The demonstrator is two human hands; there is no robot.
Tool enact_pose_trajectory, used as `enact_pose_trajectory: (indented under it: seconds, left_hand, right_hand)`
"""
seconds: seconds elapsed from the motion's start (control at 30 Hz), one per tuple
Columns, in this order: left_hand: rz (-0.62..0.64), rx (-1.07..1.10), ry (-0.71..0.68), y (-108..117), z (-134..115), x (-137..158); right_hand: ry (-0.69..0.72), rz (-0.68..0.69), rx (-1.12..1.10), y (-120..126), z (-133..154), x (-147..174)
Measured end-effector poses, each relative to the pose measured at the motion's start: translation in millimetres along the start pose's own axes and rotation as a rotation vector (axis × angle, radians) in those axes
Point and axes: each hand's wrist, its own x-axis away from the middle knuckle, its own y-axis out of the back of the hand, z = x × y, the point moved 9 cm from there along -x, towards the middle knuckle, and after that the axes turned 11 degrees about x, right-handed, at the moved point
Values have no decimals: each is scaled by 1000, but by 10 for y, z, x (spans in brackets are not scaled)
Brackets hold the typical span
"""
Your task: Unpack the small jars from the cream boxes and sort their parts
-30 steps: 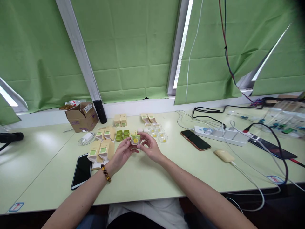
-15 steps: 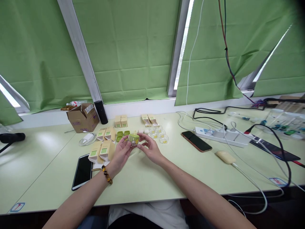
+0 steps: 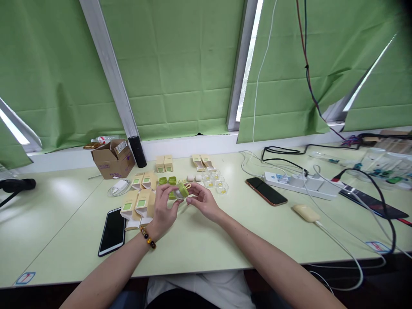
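Note:
A small clear jar with a green lid [image 3: 183, 190] and a pale loop is tilted between my hands, its lid end toward the right. My left hand [image 3: 165, 210] is closed around the clear end. The fingers of my right hand [image 3: 204, 201] curl at the lid and loop. Just behind them lie small green square cups [image 3: 163, 181], two white cylinders [image 3: 191, 177] and several clear cups with yellow centres [image 3: 222, 188]. Cream cartons with green windows [image 3: 144, 201] stand left of my left hand.
A phone [image 3: 112, 231] lies at the left, another phone [image 3: 266, 191] at the right. Beyond it are a power strip [image 3: 301, 182], cables and a cream oval case [image 3: 305, 213]. At the back stand a cardboard box [image 3: 112, 163], a black cylinder [image 3: 137, 152] and more small cartons [image 3: 164, 164].
The jar has been turned, so its lid and loop now point right. My left hand has shifted its grip to the clear end, with the fingers over the top.

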Motion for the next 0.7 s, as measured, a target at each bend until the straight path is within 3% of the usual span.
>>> enact_pose_trajectory:
  seconds: [0.1, 0.2, 0.47, 0.6, 0.7]
  left_hand:
    - [37, -93, -168, -19, -177, 23]
    - [64, -123, -218, -46, -215, 35]
    - [-25, -181, -193, 19, -142, 26]
    - [68, -216, -176, -64, -118, 42]
    - [122, -121, -77, -110, -14, 57]
  right_hand:
    - [6, 21, -38, -22, 36, 3]
    - [1, 24, -59, -26, 69, 8]
    - [-16, -16, -104, -11, 51, -1]
    - [-17, -55, -59, 7, 47, -8]
    - [-7, -73, -8, 22, 50, -5]
